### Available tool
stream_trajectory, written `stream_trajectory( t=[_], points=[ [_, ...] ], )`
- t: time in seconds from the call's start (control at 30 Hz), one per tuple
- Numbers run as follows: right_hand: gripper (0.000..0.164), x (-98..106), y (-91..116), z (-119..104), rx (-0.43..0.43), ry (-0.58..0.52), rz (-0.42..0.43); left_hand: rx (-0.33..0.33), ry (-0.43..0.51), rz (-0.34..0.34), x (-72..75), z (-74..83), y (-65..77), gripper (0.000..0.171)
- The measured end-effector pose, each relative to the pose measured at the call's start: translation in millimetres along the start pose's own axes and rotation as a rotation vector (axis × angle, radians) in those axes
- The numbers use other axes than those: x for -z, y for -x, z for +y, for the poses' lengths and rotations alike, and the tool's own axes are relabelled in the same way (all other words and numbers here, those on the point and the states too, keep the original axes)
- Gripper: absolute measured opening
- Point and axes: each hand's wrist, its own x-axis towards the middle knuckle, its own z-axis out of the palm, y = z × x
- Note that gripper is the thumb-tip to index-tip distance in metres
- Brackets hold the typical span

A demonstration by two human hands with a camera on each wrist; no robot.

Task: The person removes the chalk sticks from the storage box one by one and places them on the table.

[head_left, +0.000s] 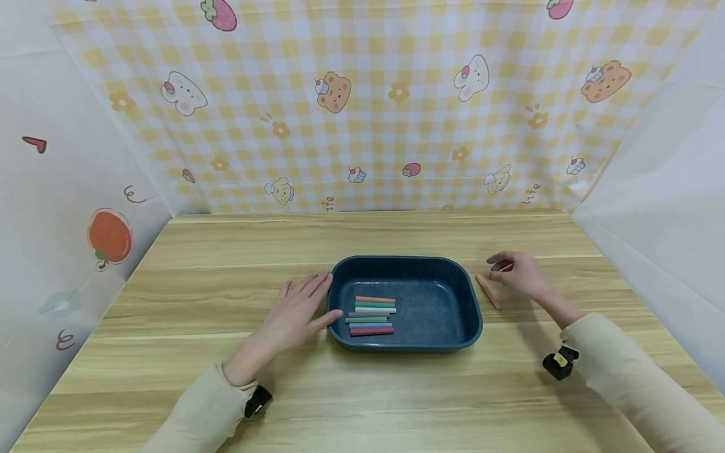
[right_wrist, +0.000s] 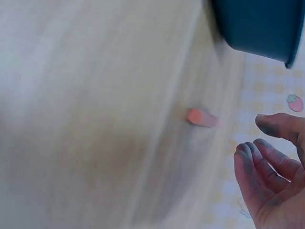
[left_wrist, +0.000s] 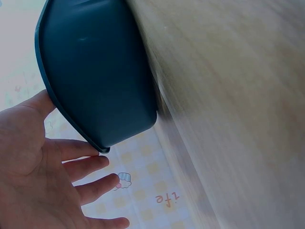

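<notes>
A dark blue rectangular tray (head_left: 447, 340) stands mid-table, with several coloured chalk sticks (head_left: 368, 315) lying side by side in its left half. My left hand (head_left: 291, 318) rests on the tray's left rim, fingers spread and thumb over the edge. In the left wrist view that hand (left_wrist: 43, 167) touches the rim without curling round it. One orange chalk stick (head_left: 488, 291) lies on the table just right of the tray. Above it is my right hand (head_left: 523, 275). The right wrist view shows this hand (right_wrist: 276, 167) holding nothing, thumb apart from the bent fingers, with dark dust on the fingertips.
The wooden table (head_left: 243, 245) backs onto a yellow checked cloth (head_left: 374, 126). White cloth hangs at both sides. Each sleeve carries a black wrist camera (head_left: 561, 362) at its cuff.
</notes>
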Motion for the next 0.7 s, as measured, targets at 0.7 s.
stream_trajectory(
  t=[0.7],
  points=[
    [0.027, 40, -13, -38, 0.067, 0.114, 0.088, 0.01, 0.007, -0.009, 0.5, 0.1, -0.1, 0.069]
  ],
)
